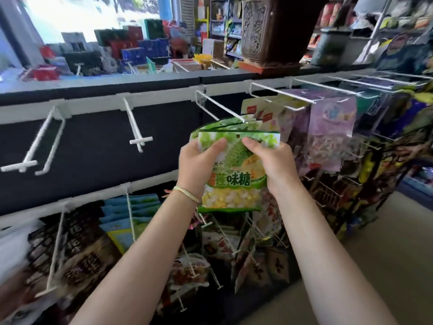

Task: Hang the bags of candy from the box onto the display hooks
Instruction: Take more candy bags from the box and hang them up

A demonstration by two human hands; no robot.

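Observation:
A green and yellow candy bag (234, 181) is held upright in front of me. My left hand (199, 163) grips its upper left corner and my right hand (271, 160) grips its upper right corner. The bag's hang hole sits between my thumbs at the top edge. Right behind it, more green bags (225, 125) hang on a white wire display hook (220, 106). The tip of that hook is just above the held bag's top edge. The box is out of view.
Two bare white hooks (138, 127) (42, 146) stick out of the black panel to the left. Purple and pale bags (330, 127) hang on hooks to the right. Lower rows of hooks (131, 219) carry more packets. A dark carved cabinet (274, 31) stands on the counter above.

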